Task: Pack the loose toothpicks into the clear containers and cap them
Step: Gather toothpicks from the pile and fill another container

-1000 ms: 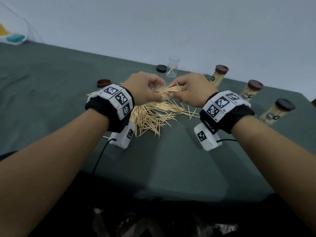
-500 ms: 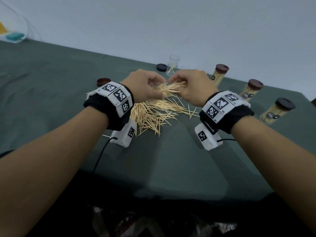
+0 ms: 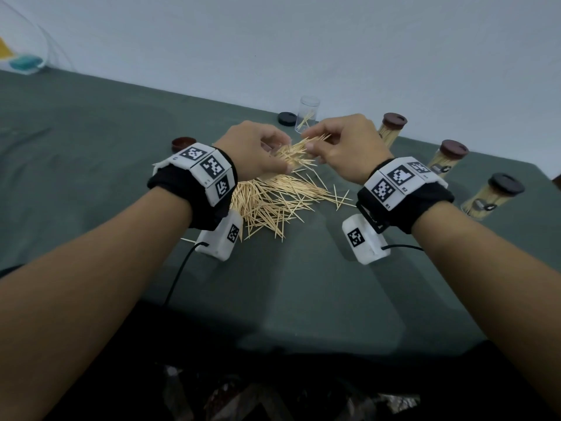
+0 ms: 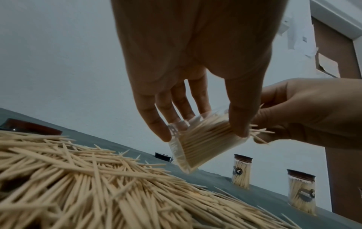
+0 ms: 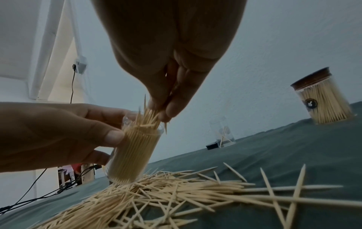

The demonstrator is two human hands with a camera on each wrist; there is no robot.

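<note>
The capped containers [image 3: 391,129] each carry a dark round emblem label; its writing is too small to read. The left hand [image 3: 252,153] grips a clear container [image 5: 133,153], tilted, packed with pale toothpicks, its base just above the loose toothpick pile [image 3: 273,202] on the green counter [image 3: 303,299]. The right hand [image 3: 349,147] has its fingers [image 5: 172,108] narrowed, pinching toothpicks at the container's mouth. An open container [image 3: 308,113] stands beyond, beside a dark cap [image 3: 287,117].
</note>
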